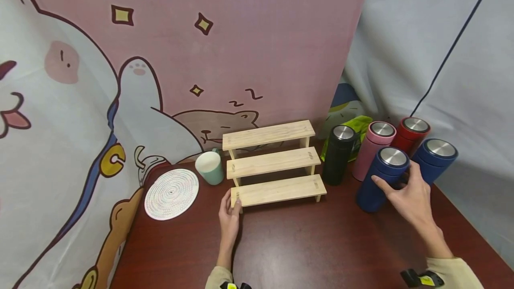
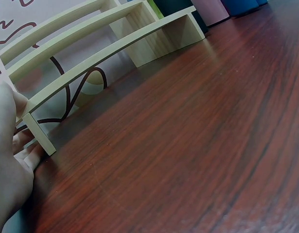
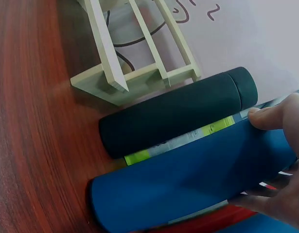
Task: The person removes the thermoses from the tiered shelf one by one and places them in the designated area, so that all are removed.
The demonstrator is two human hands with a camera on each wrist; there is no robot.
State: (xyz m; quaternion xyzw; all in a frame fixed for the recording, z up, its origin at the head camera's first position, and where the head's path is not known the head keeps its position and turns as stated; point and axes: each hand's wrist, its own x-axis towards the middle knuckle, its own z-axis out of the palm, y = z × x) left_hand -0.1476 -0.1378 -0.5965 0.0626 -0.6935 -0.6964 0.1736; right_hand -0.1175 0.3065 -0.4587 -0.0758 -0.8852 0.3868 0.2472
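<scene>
Reaching forward on the right, the right hand (image 1: 409, 195) has its grip curled around the upper part of the nearest dark blue flask (image 1: 381, 177), thumb on the left side and fingers wrapped round the far side; the right wrist view shows a fingertip pressed to the flask's side (image 3: 198, 179). That flask stands upright on the dark red desk (image 1: 305, 244), at the near edge of a cluster of flasks on the right.

On the left, the left hand (image 1: 230, 217) rests on the desk with its grip loosely bent against the near left corner of the wooden step shelf (image 1: 273, 164); the left wrist view shows fingers touching the shelf's leg (image 2: 40, 138), though whether they pinch it I cannot tell.

Just beside the held flask, to its left, stands a black flask (image 1: 338, 154), close to the shelf's right end. Farther right is a second blue flask (image 1: 435, 157); behind are a pink flask (image 1: 373, 148) and a red flask (image 1: 411, 134).

Left of the shelf stands a pale green cup (image 1: 210, 167), and nearer left lies a round woven coaster (image 1: 172, 193). A cartoon backdrop (image 1: 160, 57) hangs at the far side.
</scene>
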